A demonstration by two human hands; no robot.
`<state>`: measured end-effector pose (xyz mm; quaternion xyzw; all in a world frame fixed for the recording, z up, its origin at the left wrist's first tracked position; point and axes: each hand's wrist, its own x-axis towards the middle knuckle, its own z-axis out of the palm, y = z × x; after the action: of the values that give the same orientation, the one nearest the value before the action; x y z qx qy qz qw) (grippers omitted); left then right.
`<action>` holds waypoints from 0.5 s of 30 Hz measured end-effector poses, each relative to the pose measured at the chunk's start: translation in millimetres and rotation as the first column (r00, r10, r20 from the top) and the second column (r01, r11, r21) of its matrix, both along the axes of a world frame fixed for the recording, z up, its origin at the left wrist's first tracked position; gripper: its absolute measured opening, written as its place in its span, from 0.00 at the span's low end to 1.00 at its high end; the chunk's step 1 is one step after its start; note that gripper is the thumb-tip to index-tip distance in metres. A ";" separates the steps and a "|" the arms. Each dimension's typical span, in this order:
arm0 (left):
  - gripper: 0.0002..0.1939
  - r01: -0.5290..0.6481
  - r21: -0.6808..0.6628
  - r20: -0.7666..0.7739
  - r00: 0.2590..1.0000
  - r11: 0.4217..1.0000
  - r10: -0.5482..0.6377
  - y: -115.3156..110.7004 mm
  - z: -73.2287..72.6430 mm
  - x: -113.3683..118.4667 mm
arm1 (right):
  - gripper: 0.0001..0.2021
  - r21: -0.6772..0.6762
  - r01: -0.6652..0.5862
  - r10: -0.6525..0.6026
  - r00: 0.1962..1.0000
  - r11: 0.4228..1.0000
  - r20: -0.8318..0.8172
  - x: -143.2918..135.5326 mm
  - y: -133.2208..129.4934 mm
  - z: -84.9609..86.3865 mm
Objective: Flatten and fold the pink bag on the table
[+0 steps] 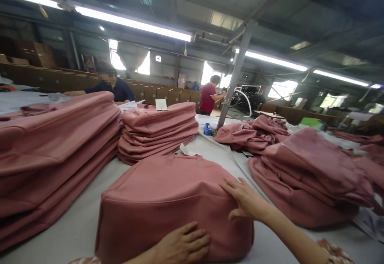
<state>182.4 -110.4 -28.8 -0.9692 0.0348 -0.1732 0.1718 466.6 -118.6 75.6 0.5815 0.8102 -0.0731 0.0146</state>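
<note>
A pink fabric bag (168,200) lies flat on the grey table (78,224) right in front of me. My left hand (183,246) rests palm down on its near edge, fingers spread. My right hand (244,200) lies flat on the bag's right side, fingers pointing left. Neither hand grips anything.
A tall stack of folded pink bags (51,152) fills the left, a smaller stack (157,130) with a white card (161,104) stands behind. Loose pink bags (309,176) pile up on the right. A blue object (207,129) sits by a metal post (235,72). Two people work at the back.
</note>
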 end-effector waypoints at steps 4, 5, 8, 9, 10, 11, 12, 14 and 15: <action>0.17 -0.086 0.120 0.141 0.988 0.989 0.069 17.6 -41.4 15.0 | 0.41 0.069 -0.012 0.017 0.998 0.998 -0.063 7.4 -4.4 -5.6; 0.17 -0.105 0.149 0.172 0.982 0.983 0.079 19.7 -48.5 16.2 | 0.40 0.074 -0.005 0.011 0.997 0.997 -0.079 9.0 -3.5 -8.3; 0.18 -0.133 0.211 0.184 0.978 0.968 0.094 22.4 -60.7 15.2 | 0.37 0.093 0.016 -0.007 0.995 0.995 -0.095 9.0 3.9 -17.4; 0.19 -0.133 0.220 0.176 0.980 0.966 0.094 23.1 -63.4 14.2 | 0.35 0.094 0.024 -0.016 0.997 0.995 -0.082 7.5 6.9 -20.1; 0.19 -0.131 0.223 0.169 0.981 0.966 0.094 23.9 -66.3 13.2 | 0.32 0.090 0.035 -0.030 0.998 0.995 -0.058 5.5 10.0 -22.7; 0.19 -0.132 0.215 0.167 0.981 0.968 0.096 24.8 -69.7 12.5 | 0.30 0.082 0.047 -0.045 0.999 0.995 -0.021 3.0 12.8 -25.0; 0.19 -0.129 0.196 0.163 0.982 0.972 0.097 25.8 -73.6 12.1 | 0.30 0.067 0.057 -0.059 0.998 0.996 0.032 0.2 15.5 -27.4; 0.21 -0.128 0.121 0.153 0.982 0.984 0.109 27.1 -82.2 12.7 | 0.30 0.022 0.072 -0.075 0.985 0.997 0.155 -6.3 20.6 -32.8; 0.22 -0.139 0.073 0.144 0.981 0.988 0.128 27.3 -86.1 13.6 | 0.30 -0.007 0.075 -0.072 0.975 0.997 0.209 -10.1 22.8 -36.1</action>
<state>196.0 -83.1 -115.0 -0.9470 -0.0351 -0.2265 0.2248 456.5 -95.8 39.5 0.6152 0.7817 -0.0181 0.1009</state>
